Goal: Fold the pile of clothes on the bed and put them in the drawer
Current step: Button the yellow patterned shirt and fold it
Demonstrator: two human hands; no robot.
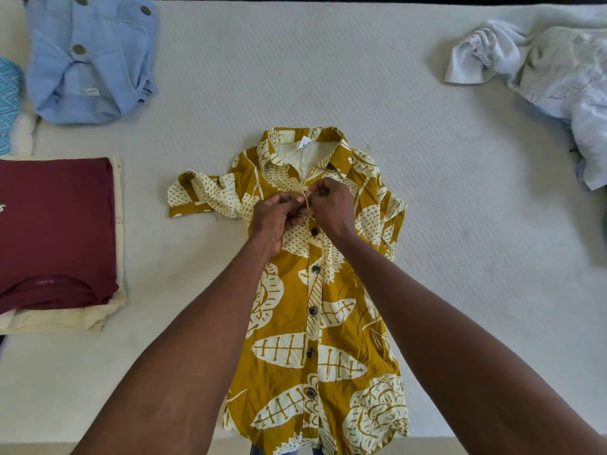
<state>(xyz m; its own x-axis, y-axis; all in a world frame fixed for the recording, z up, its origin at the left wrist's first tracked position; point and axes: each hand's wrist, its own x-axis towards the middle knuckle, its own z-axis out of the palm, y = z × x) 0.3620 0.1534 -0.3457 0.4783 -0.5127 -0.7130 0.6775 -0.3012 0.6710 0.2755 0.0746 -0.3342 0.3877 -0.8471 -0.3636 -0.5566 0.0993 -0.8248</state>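
A mustard-yellow shirt (328, 323) with a cream leaf print lies flat and face up on the white bed (295, 77), collar at the far end, several dark buttons down its front. My left hand (276, 221) and my right hand (328, 205) meet at the upper chest, just below the collar. Both pinch the shirt's front placket between fingers and thumb. The shirt's left sleeve is crumpled outward; the right sleeve is bunched against the body.
A folded maroon garment (56, 231) tops a cream one (65, 323) at the left. A light blue buttoned garment (92, 57) lies crumpled at the far left, a blue zigzag cloth (8, 103) beside it. White crumpled clothes (551, 67) lie at the far right.
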